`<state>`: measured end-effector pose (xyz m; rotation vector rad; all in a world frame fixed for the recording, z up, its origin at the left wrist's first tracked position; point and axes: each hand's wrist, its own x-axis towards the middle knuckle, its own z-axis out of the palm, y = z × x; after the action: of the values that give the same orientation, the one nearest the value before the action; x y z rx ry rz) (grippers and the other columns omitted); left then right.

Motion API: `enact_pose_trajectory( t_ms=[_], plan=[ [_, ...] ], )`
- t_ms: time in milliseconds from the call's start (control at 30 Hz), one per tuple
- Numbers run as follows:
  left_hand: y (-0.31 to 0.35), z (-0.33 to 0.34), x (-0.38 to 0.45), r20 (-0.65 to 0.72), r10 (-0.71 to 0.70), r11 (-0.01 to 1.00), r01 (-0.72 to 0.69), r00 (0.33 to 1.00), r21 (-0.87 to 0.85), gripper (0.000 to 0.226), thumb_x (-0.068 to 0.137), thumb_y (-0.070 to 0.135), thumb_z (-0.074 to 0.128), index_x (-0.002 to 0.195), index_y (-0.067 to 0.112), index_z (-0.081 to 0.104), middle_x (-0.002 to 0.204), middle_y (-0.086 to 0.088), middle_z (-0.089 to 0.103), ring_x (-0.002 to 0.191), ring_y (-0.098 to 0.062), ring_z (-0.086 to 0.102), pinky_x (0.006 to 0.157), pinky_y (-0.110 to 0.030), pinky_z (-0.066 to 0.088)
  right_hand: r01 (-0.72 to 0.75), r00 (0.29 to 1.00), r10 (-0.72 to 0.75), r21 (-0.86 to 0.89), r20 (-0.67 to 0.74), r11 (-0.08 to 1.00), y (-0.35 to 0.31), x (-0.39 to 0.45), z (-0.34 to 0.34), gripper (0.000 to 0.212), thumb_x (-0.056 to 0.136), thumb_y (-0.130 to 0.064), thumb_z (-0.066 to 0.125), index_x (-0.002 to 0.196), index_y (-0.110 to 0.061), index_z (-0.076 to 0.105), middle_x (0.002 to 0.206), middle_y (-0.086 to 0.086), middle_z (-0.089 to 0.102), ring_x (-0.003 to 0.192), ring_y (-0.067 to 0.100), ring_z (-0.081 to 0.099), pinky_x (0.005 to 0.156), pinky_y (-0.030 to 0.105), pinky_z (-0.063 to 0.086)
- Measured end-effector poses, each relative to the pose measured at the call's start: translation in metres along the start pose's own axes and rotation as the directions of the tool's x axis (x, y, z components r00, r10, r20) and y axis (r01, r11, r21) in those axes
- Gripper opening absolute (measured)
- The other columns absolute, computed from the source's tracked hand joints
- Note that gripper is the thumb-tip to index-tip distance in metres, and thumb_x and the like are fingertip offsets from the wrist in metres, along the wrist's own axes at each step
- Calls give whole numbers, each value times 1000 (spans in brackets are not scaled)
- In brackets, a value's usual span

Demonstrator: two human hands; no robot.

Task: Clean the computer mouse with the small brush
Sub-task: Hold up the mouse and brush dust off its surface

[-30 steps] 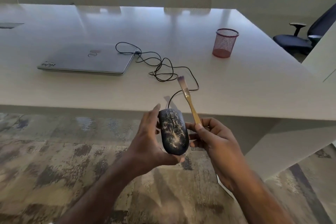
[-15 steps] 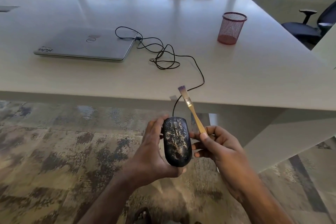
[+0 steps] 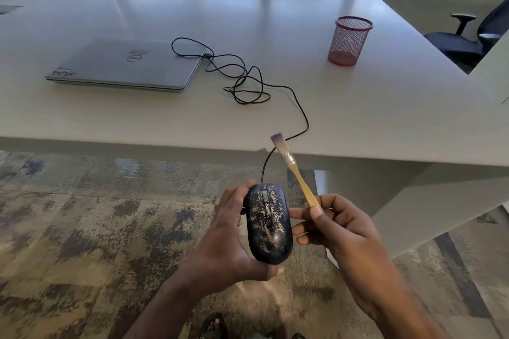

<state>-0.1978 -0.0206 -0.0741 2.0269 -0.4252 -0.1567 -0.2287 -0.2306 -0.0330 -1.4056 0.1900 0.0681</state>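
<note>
The left hand (image 3: 228,239) holds the black computer mouse (image 3: 268,224) in front of the table, above the patterned carpet floor (image 3: 82,215). Its grip is closed around the mouse: the fingers curl over the left side and the thumb supports the lower end. The top of the mouse faces the camera and is covered with light dusty specks. The right hand (image 3: 341,231) holds the small brush with a bamboo handle (image 3: 296,170), the thumb and fingers pinching the lower end of the handle. The brush points up and to the left, and its purple-tipped bristles are above the mouse and do not touch it. The fingertips of the right hand are just beside the right side of the mouse.

The black cable (image 3: 248,82) of the mouse goes up over the edge of the white table (image 3: 371,107), makes loose loops there and reaches the closed silver laptop (image 3: 124,66). A red mesh cup (image 3: 348,41) stands on the table, well apart from the laptop. A dark office chair (image 3: 468,38) is at the right edge.
</note>
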Motion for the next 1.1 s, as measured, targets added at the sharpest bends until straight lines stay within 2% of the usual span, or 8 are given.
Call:
enact_pose_trajectory(
  t_ms=[167, 367, 467, 667, 767, 933, 1033, 1100],
  plan=[
    [-3, 1, 1, 9, 12, 999, -13, 1000, 43, 125, 45, 38, 97, 149, 35, 28, 136, 27, 35, 129, -2, 42, 108, -24, 45, 137, 988, -143, -103, -62, 985, 1, 1, -2, 22, 99, -8, 54, 107, -13, 73, 88, 13, 78, 75, 21, 71, 69, 29, 61],
    [-14, 5, 3, 11, -2, 999, 1, 1000, 33, 127, 44, 43, 97, 143, 53, 19, 138, 34, 28, 130, 5, 37, 104, -8, 39, 289, 934, -319, -184, -161, 939, -5, 5, -8, 21, 89, -18, 66, 106, -21, 78, 82, 8, 79, 71, 18, 73, 67, 21, 59],
    [-17, 7, 5, 12, -2, 1000, 2, 1000, 26, 125, 46, 36, 96, 142, 55, 19, 139, 33, 29, 132, 4, 37, 105, -7, 38, 356, 905, -387, -184, -176, 916, -14, 8, -10, 18, 84, -22, 70, 100, -22, 80, 77, 9, 77, 67, 17, 72, 62, 20, 57],
    [-19, 10, 9, 40, -30, 999, 31, 999, -37, 125, 47, 23, 91, 148, 46, 22, 141, 29, 29, 135, 5, 34, 109, -12, 39, 424, 859, -472, -239, -200, 874, -27, 16, -7, 12, 91, -29, 63, 87, -20, 69, 77, 7, 76, 62, 15, 66, 55, 19, 51],
    [-20, 11, 10, 39, -38, 998, 40, 999, -51, 125, 46, 19, 92, 150, 42, 24, 141, 28, 29, 135, 3, 36, 109, -16, 42, 435, 839, -512, -339, -182, 834, -27, 21, -1, 13, 101, -21, 59, 88, -20, 61, 76, 4, 75, 61, 13, 65, 54, 16, 48],
    [-21, 13, 11, 20, -13, 999, 14, 1000, -41, 124, 46, 17, 93, 149, 37, 28, 140, 24, 32, 134, -4, 41, 109, -25, 45, 442, 819, -554, -450, -151, 776, -21, 26, 7, 5, 97, -28, 53, 92, -28, 56, 77, -1, 72, 61, 19, 66, 55, 47, 53],
    [-23, 13, 11, 10, -18, 999, 18, 1000, -43, 124, 44, 20, 93, 149, 39, 29, 141, 25, 33, 134, -3, 41, 109, -26, 46, 425, 824, -556, -526, -112, 736, -14, 29, 8, 4, 96, -31, 52, 94, -32, 54, 80, -9, 71, 68, 13, 70, 59, 48, 56],
    [-24, 12, 11, 10, -24, 999, 24, 1000, -35, 125, 44, 22, 93, 148, 41, 28, 141, 26, 32, 133, -1, 40, 108, -24, 46, 434, 805, -582, -558, -112, 707, -13, 30, 7, 4, 96, -36, 52, 93, -34, 53, 74, -10, 70, 69, 10, 70, 59, 40, 57]
  ],
)
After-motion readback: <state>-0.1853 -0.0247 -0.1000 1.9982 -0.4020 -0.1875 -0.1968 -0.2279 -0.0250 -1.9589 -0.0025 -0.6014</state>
